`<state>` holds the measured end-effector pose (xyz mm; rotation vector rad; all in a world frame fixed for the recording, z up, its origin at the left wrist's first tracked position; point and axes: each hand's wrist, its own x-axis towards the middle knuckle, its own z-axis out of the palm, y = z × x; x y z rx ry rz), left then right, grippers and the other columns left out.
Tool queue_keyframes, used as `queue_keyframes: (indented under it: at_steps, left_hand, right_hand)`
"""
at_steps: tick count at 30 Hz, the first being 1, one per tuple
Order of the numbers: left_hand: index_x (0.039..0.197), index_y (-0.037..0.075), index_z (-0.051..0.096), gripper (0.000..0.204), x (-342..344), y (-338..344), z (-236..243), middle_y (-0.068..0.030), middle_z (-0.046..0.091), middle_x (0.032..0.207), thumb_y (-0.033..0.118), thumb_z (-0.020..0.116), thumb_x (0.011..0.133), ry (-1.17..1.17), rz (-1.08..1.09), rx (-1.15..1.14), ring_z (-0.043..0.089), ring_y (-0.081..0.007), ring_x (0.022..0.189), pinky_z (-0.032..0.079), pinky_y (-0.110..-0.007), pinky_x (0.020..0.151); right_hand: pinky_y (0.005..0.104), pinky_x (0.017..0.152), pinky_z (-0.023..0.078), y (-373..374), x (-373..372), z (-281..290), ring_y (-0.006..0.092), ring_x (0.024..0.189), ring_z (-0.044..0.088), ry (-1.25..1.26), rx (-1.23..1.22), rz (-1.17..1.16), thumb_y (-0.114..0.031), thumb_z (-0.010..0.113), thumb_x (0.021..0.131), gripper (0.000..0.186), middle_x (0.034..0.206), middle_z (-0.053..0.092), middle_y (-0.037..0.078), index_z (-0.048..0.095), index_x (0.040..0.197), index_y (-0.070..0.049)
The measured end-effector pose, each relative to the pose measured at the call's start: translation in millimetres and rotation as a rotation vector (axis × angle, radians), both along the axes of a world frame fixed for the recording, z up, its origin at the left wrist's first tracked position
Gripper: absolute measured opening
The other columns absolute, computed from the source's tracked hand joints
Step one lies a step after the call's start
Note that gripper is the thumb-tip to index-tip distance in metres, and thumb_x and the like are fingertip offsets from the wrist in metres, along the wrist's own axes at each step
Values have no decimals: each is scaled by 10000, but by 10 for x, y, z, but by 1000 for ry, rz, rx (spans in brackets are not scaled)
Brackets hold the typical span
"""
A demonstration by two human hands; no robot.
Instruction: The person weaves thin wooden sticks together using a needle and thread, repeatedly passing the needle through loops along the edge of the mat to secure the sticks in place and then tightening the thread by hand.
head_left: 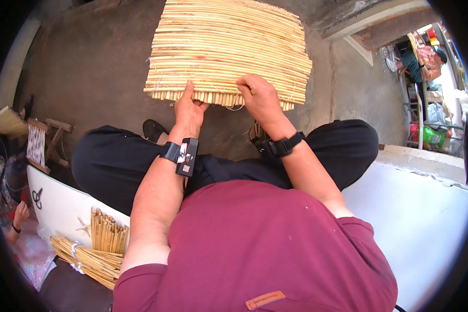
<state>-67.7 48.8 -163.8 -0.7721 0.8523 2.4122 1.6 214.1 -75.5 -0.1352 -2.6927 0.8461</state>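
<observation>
A mat of straw-coloured reed stalks (229, 47) laid side by side is held out in front of my knees. My left hand (190, 112) grips its near edge, thumb on top and fingers beneath. At the same edge, farther right, my right hand (260, 99) is closed in a pinch by the cut stalk ends. A thin pale cord (235, 108) hangs in a loop beside the right fingers; whether they hold it I cannot make out. Loose strands of cord lie along the mat's near edge.
Bundled reed stalks (91, 260) and a shorter bunch (108, 231) lie at my left, near black scissors (37, 198) on a white surface. A small wooden stool (57, 130) stands beyond. Another person's hand (21, 213) shows at far left; a seated person (426, 62) is at far right.
</observation>
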Motion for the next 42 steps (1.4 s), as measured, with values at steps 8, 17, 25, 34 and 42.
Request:
queue_keyframes:
  at_steps: [8,17,25,34,42]
  left_hand:
    - [1318,74,457,481,-5,23,-15,-93,561,1245,341,604,945,19,10,18,566,-234,1116,481,-453,931]
    - [1354,61,419,531,-41,46,61,-105,524,1299,379,572,958,8,18,-8,537,-248,1157,455,-451,967]
    - [1140,94,550,284,597,-7,-130,-41,622,1028,202,660,901,16,-474,-55,605,-171,885,505,-331,710]
    - [975,60,646,156,357,71,-182,-44,668,836,174,645,869,136,-816,-213,611,-130,695,483,-258,603]
    - [1239,73,502,400,139,-284,-694,-129,623,1072,58,491,840,-145,-360,-724,611,-212,766,487,-352,612]
  right_hand:
    - [380,703,492,-81,-195,-338,316,824,603,31,3,216,-99,698,774,150,843,617,101,656,915,-70]
    - [414,699,507,-72,571,-410,361,834,637,-1015,-149,710,-154,611,806,192,904,676,143,670,971,-78]
    - [419,672,515,3,298,-178,340,774,647,-34,-197,-8,-164,582,882,141,844,671,145,680,943,-84]
    - [466,716,499,22,421,-313,386,832,622,-449,68,122,-145,540,836,135,865,642,174,654,863,-77]
    - [435,725,505,22,283,-116,357,846,631,-451,-133,42,-159,590,842,122,850,668,153,671,880,-76]
